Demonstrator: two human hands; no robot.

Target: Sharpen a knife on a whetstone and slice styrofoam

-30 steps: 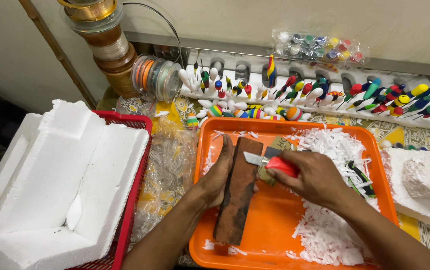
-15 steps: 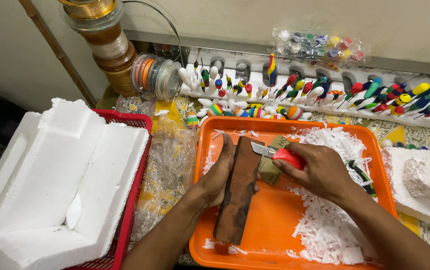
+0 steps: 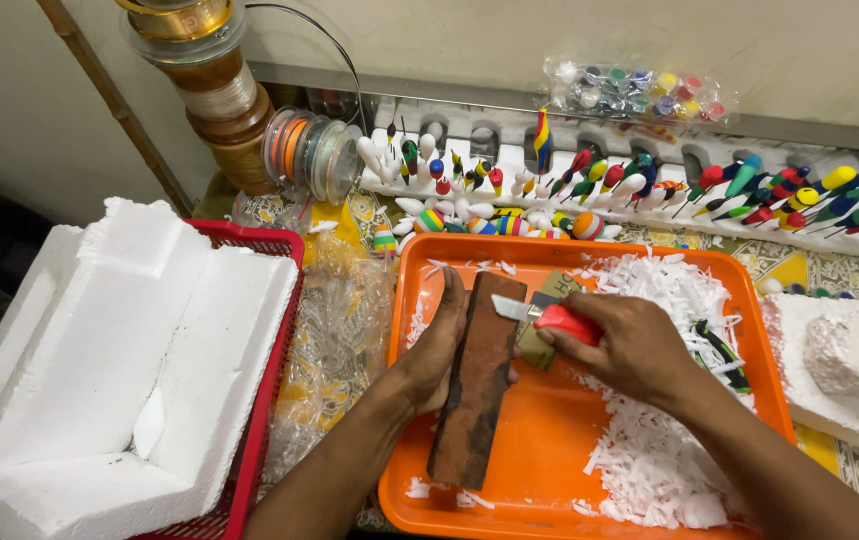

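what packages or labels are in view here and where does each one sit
Clear bag of small coloured pieces: on the ledge at the back, right of centre, flat and see-through.
Crinkled clear wrap: between the red basket and the orange tray, transparent and creased.
White foam packing: in the basket on the left, large and blocky.
No labels, signs or screens show.

Brown stone [image 3: 474, 385] flat; red-handled knife [image 3: 549, 318] across it

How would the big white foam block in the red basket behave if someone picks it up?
The big white foam block probably feels very light for its size, as it looks like packing foam. It seems stiff but fragile: its edges look crumbly, like the white shavings in the orange tray. It overhangs the red basket, so it may tip.
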